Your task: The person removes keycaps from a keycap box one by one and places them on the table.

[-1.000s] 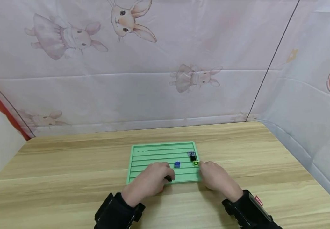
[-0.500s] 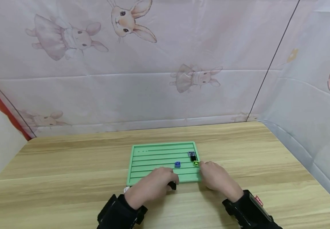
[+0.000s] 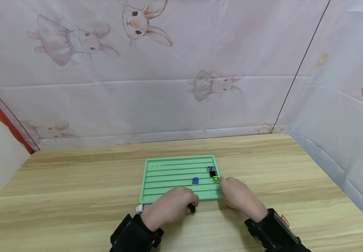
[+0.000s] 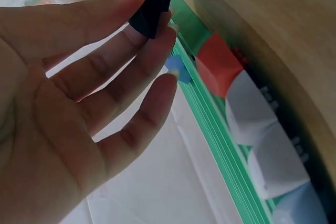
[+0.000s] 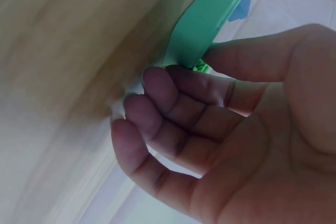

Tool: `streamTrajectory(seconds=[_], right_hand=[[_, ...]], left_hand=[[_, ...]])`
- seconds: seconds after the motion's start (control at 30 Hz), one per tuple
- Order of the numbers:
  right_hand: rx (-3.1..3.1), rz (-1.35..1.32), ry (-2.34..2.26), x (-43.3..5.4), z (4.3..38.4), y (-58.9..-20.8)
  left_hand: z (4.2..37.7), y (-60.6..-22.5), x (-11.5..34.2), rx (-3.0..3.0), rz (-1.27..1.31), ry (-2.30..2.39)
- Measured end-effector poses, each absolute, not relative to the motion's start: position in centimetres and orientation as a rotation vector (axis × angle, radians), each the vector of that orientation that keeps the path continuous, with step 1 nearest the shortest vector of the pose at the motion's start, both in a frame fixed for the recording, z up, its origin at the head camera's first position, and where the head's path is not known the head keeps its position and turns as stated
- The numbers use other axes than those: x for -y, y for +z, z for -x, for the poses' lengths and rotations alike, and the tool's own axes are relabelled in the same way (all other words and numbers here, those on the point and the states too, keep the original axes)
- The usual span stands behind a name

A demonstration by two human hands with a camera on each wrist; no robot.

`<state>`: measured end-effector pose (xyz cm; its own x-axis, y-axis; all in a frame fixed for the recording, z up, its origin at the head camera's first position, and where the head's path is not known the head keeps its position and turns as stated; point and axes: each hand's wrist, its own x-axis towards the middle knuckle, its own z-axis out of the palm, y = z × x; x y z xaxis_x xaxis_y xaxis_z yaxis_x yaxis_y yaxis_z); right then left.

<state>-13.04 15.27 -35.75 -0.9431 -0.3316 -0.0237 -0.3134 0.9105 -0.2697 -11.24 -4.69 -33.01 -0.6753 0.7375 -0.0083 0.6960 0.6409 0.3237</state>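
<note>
My left hand (image 3: pixel 173 206) pinches a small black block (image 4: pixel 149 11) between thumb and fingers, just in front of the tray's near edge. Little knobs stick out from one side of the block. At the right near corner of a flat green ridged tray (image 3: pixel 172 171), my right hand (image 3: pixel 235 192) grips the rim with thumb and forefinger, the other fingers curled beneath. On the tray sit a blue block (image 3: pixel 195 180), a grey-blue block (image 3: pixel 211 169), a second black block (image 3: pixel 212 173) and a lime-green block (image 3: pixel 215 179) close to my right fingertips.
Along the tray's near edge stands a row with a red block (image 4: pixel 218 64), two white blocks (image 4: pixel 252 108) and a pale blue block (image 4: pixel 302 208), mostly hidden behind my left hand in the head view. A rabbit-print cloth (image 3: pixel 156 105) hangs behind the wooden table (image 3: pixel 80 182).
My left hand has drawn back from over the tray, toward me and slightly right, with the black block. A white block has come into view beside it. My right hand has stayed put.
</note>
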Motion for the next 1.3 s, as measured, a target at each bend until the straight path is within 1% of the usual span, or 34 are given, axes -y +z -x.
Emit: streamTrajectory(seconds=[0.47, 0.87, 1.3], right_hand=[[-2.994, 0.495, -0.404, -15.2, 13.0, -35.7], [-3.003, 0.517, -0.4, -15.3, 13.0, -35.7], [-3.002, 0.515, -0.39, -15.4, 13.1, -35.7]], left_hand=[[11.5, -33.9, 4.7, -2.696, -1.217, 0.459], [11.4, -34.0, 4.8, -2.765, -1.195, 0.308], [11.6, -34.2, 4.8, -2.807, -1.177, 0.271]])
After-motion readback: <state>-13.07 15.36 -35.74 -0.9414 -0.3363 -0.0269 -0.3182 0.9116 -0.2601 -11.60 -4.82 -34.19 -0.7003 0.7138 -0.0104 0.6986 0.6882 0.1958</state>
